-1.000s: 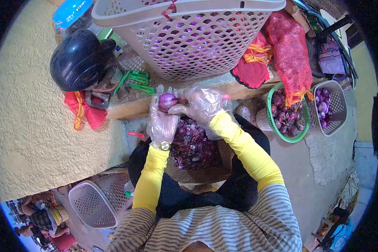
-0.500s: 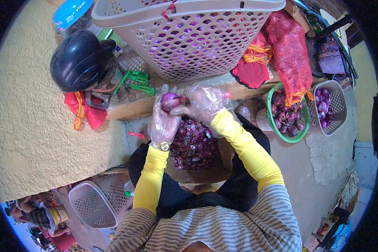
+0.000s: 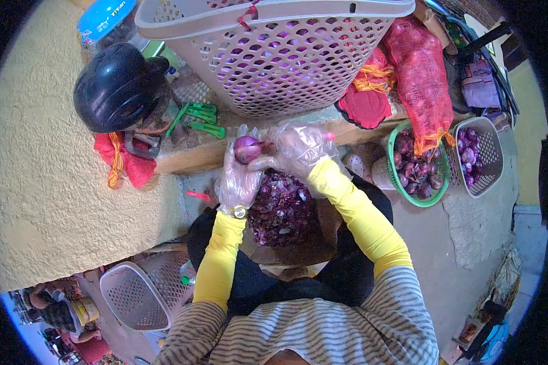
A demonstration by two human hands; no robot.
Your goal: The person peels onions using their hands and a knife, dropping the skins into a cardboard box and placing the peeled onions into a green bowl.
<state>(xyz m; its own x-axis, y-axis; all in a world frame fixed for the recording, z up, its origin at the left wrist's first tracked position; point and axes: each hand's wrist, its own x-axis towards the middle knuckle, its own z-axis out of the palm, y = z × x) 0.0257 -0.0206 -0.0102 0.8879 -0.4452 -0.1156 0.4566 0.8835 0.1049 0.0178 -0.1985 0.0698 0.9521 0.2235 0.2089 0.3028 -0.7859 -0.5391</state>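
Note:
A purple onion point(image 3: 248, 149) is held in the fingers of my left hand point(image 3: 240, 176), which wears a clear plastic glove. Close beside it on the right is my right hand point(image 3: 298, 149), also gloved, its fingers closed round a small tool whose pink end point(image 3: 329, 137) sticks out; the rest of that tool is mostly hidden. Its thumb points toward the onion. Below both hands, a box point(image 3: 329, 225) between my legs holds a pile of purple onion skins point(image 3: 283, 213).
Ahead stands a tall basket point(image 3: 274, 67) of onions. To the left are a black helmet point(image 3: 119, 88) and green clips point(image 3: 204, 115). At right are a red mesh sack point(image 3: 417, 79), a green basket point(image 3: 446, 182) and a grey basket point(image 3: 493, 161) with onions. A person point(image 3: 58, 313) is at lower left.
My hands have barely moved. The onion has turned slightly in my left hand.

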